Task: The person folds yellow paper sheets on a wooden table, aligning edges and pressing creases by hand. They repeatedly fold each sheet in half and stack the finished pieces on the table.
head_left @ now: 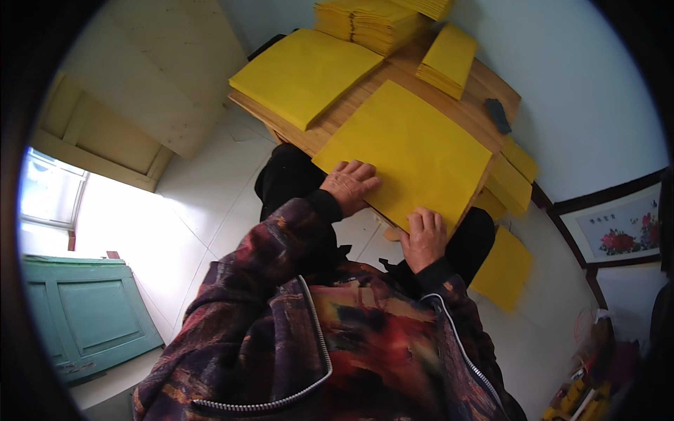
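Observation:
A large yellow paper sheet (414,144) lies on the wooden table (326,126) in front of me; whether it is one layer or several I cannot tell. My left hand (351,186) rests on its near edge at the left, fingers laid over the top and slightly bent. At the near right corner, my right hand (425,240) has its fingers over the edge, with the thumb beside it, closed on the sheet. Left of the sheet is a flat stack of yellow paper (305,76), its edges lined up.
Farther back stand a tied yellow bundle (365,24) and a narrow folded yellow stack (449,59). A dark grey object (498,116) lies at the table's right side. Yellow pieces (509,186) hang or lie beyond the right edge, and another (502,270) is lower down near the floor.

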`<state>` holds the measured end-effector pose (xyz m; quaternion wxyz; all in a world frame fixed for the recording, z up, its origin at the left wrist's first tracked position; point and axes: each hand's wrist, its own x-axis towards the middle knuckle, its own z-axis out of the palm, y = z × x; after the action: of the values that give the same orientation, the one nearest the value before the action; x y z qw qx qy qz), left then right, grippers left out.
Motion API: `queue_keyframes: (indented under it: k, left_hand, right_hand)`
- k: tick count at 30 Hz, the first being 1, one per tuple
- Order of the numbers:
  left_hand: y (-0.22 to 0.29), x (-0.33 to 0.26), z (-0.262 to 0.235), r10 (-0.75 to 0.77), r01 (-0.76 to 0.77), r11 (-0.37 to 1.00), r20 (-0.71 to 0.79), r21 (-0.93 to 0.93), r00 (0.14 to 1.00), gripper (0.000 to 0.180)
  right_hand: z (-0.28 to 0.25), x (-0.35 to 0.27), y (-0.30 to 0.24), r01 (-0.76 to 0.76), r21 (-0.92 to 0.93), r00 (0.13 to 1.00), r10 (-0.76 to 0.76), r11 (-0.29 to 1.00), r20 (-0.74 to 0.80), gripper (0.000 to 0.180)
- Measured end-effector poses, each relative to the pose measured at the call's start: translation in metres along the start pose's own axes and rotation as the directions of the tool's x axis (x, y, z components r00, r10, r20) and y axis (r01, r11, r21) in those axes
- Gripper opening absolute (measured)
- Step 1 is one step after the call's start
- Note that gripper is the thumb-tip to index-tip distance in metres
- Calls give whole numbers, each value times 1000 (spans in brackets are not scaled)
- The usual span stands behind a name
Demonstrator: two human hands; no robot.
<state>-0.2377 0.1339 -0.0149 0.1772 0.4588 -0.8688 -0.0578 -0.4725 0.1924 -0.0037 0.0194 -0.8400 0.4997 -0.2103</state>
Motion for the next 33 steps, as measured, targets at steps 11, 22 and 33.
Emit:
queue_keyframes:
  k: [11, 22, 33]
  left_hand:
    - [-12, 0, -13, 68, -72, 984, -25, -163, 997, 11]
    - [0, 22, -25, 4, -3, 1000, 178, -8, 984, 24]
    - [1, 29, -15, 129, -101, 990, 332, -100, 934, 53]
  right_hand:
    - [-8, 2, 7, -27, 162, 1000, 28, 986, -5, 10]
    - [-18, 38, 32, -398, 256, 874, 279, 881, 397, 20]
    - [-6, 34, 44, -358, 300, 892, 229, 884, 390, 18]
